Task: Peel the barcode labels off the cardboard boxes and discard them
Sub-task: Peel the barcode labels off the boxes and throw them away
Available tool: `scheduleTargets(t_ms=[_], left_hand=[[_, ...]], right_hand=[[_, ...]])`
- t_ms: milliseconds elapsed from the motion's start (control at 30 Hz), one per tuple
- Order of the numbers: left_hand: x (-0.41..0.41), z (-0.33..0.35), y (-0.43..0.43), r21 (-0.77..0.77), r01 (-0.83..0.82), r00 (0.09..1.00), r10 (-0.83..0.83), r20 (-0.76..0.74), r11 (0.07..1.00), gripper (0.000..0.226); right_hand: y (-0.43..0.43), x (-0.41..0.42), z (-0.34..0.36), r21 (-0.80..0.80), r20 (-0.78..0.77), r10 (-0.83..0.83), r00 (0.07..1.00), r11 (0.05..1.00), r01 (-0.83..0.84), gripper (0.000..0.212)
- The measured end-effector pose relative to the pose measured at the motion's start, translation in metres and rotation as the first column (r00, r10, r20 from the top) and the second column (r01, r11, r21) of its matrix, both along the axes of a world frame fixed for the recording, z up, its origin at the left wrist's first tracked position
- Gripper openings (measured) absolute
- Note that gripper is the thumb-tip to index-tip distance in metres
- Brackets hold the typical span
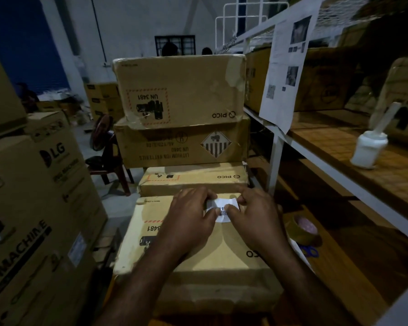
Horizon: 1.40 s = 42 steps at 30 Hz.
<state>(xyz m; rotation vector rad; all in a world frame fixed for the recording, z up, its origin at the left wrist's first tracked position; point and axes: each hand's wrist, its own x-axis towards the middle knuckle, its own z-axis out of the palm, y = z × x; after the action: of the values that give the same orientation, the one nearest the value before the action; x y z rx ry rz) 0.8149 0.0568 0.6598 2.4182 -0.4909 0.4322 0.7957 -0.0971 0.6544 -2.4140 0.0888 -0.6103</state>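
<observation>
"Pinching what, there at centre frame?"

"A small white paper barcode label, curled and raised over the flat brown cardboard box beneath it. The left hand grips its left edge, thumb and fingers curled onto the paper. The right hand pinches the right edge the same way."

"Where does the label sit relative to the hands?"

"Directly between them, at the fingertips, above the far part of the box's top face. Whether any corner is stuck to the cardboard cannot be told."

"Around them?"

"Brown PICO cartons stacked behind, tall LG machine cartons at left, and a white metal rack with wooden shelves at right, bearing a roll of brown packing tape and a white plastic bottle."
</observation>
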Motion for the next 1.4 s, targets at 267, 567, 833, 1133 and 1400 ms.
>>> scheduleTargets(t_ms=[267,567,833,1133,1400], left_hand=[[0.01,0.003,0.001,-0.227,0.034,0.993,-0.058,-0.099,0.973,0.02],[0.034,0.027,0.007,-0.111,0.107,0.936,-0.138,-0.323,0.988,0.031],[0.044,0.02,0.017,-0.152,0.136,0.919,-0.181,-0.35,0.979,0.032],[0.051,0.017,0.012,-0.146,0.124,0.941,-0.163,-0.296,0.981,0.01],[0.058,0.018,0.009,-0.129,0.105,0.934,-0.142,-0.328,0.986,0.006]], right_hand=[[0.0,0.005,0.006,-0.05,-0.061,0.036,0.998,0.998,-0.039,0.039],[-0.015,0.006,-0.005,0.272,0.01,0.123,0.992,0.955,-0.121,0.035],[-0.013,0.007,-0.004,0.517,0.078,0.233,0.969,0.822,-0.239,0.035],[-0.01,0.014,0.0,0.503,0.081,0.266,0.961,0.821,-0.27,0.032],[-0.013,0.028,-0.004,0.578,0.085,0.235,0.968,0.78,-0.24,0.02]])
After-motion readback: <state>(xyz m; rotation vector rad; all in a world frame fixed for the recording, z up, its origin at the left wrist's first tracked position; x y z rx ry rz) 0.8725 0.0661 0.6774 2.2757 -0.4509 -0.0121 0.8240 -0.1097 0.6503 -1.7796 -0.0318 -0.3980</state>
